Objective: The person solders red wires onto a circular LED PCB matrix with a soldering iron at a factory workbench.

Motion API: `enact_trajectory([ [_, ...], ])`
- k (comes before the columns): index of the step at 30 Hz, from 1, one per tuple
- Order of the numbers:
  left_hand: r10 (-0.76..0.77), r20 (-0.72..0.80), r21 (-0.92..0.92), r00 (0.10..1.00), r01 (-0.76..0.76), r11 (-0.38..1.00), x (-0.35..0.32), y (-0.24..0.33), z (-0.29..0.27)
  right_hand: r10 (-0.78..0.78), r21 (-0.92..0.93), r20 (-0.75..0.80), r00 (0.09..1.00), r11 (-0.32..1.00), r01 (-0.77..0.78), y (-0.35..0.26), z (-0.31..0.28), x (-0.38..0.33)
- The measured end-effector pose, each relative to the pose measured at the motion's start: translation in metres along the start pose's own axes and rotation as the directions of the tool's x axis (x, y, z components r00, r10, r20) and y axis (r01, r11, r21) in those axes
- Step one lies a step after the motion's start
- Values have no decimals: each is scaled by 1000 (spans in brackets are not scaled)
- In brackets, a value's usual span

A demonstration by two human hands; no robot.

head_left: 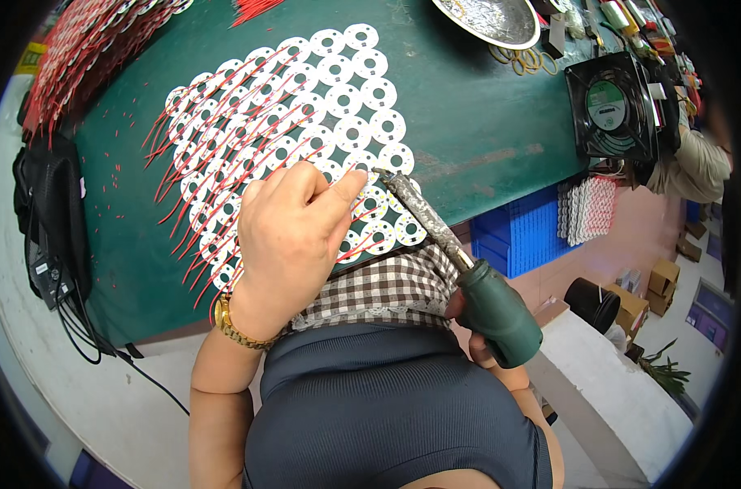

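My left hand (293,232), wearing a gold watch (244,324) at the wrist, is pinched over a sheet of joined white ring-shaped circuit boards (352,133). A thin red wire shows at its fingertips, mostly hidden by them. My right hand (472,330) is closed around the green handle of a soldering iron (436,232), whose fingers are partly hidden behind that handle. The iron's tip reaches the boards just right of my left fingertips. Red wires (224,183) run from many rings on the left side of the sheet and hang past its edge.
A metal bowl (501,20) and rubber bands (524,60) lie at the back of the green table (468,122). A black fan (613,107) stands at the right edge. More wired boards (93,57) are stacked far left, beside a black bag (51,212). A blue crate (517,232) sits below.
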State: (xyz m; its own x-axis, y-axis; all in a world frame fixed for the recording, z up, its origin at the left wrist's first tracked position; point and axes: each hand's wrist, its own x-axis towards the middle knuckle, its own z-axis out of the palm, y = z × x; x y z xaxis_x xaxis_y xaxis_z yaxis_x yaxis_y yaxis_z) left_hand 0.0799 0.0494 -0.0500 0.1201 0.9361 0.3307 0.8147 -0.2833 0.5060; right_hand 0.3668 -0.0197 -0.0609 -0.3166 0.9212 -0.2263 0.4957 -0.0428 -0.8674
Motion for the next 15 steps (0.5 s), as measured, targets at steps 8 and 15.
enact_trajectory([
  [8, 48, 8, 75, 999, -49, 996, -3, 0, 3, -235, -75, 78, 969, 968, 240, -6, -5, 13],
  [15, 77, 10, 158, 997, -78, 984, -3, 5, 4, -302, -51, 83, 950, 950, 307, -5, -4, 16],
])
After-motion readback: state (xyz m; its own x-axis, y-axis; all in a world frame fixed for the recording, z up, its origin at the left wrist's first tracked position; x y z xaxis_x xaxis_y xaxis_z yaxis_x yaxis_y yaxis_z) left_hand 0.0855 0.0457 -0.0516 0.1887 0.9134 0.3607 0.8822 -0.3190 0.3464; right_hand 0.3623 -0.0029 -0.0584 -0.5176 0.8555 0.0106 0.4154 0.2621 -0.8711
